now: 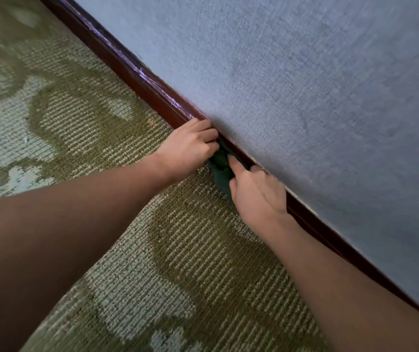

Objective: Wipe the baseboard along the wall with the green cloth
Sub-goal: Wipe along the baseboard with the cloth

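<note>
A dark reddish-brown baseboard (137, 72) runs diagonally from the top left to the lower right, where the wall meets the carpet. A bunched dark green cloth (220, 166) lies against it, between my two hands. My left hand (190, 148) grips the cloth's upper end, its fingers curled against the baseboard's top edge. My right hand (256, 191) holds the lower end, with the index finger stretched out onto the cloth. Most of the cloth is hidden under the hands.
A blue-grey textured wall (305, 97) fills the upper right. A patterned green and pale carpet (89, 128) covers the floor on the left and below. Both forearms reach in from the bottom of the view.
</note>
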A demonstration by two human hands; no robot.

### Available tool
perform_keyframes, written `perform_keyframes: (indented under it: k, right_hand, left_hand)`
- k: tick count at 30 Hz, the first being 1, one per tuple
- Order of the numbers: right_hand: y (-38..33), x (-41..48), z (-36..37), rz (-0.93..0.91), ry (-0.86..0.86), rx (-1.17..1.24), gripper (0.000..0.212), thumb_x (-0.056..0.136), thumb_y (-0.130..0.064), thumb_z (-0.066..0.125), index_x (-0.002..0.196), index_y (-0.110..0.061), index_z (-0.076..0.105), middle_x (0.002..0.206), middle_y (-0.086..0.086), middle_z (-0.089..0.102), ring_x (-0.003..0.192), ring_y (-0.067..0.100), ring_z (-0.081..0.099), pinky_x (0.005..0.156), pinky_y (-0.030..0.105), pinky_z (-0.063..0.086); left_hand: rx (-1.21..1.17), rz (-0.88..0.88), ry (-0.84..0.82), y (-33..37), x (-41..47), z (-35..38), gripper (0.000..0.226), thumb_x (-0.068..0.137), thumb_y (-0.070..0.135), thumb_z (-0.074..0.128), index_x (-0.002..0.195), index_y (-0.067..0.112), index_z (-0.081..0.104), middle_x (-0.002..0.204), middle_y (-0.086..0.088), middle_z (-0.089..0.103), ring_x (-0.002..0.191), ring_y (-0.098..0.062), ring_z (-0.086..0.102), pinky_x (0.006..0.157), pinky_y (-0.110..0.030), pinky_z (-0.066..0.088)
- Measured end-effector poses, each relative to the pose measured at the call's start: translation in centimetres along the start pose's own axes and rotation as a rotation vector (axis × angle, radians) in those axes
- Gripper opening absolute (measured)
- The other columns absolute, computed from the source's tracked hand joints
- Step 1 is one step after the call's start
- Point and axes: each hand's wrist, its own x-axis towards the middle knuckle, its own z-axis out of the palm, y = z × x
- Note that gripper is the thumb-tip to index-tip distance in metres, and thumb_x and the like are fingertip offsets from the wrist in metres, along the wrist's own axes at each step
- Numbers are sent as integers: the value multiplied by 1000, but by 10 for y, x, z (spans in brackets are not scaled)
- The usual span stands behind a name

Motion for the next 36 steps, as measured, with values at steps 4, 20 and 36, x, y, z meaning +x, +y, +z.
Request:
perform_keyframes:
  k: [4, 20, 36]
  right_hand:
    - [-1, 3, 5, -5, 26, 15, 45, 96, -27, 37, 140, -27, 28, 103, 13, 60, 86, 30, 62, 59, 32, 33]
    - [15, -8, 10, -18, 45, 105, 51, 97, -18, 38, 144, -26, 21, 102, 12, 64, 88, 29, 62, 60, 31, 34]
    - [-13, 14, -1, 19, 13, -45, 49, 94, -15, 39, 141, -23, 26, 100, 10, 64, 85, 28, 62, 59, 31, 33]
  left_hand:
    - [30, -21, -54, 5, 5, -3, 9, 66, -5, 72, 68, 3, 70, 66, -9, 62, 68, -27, 60, 61, -29, 46]
    - [137, -89, -266, 32, 21, -12, 12, 78, 2, 59, 79, 6, 70, 78, -6, 67, 85, -27, 58, 75, -34, 44]
    - [44, 266, -83, -28, 5, -1, 27, 77, 8, 43, 73, 4, 69, 77, -11, 65, 71, -27, 61, 63, -32, 47]
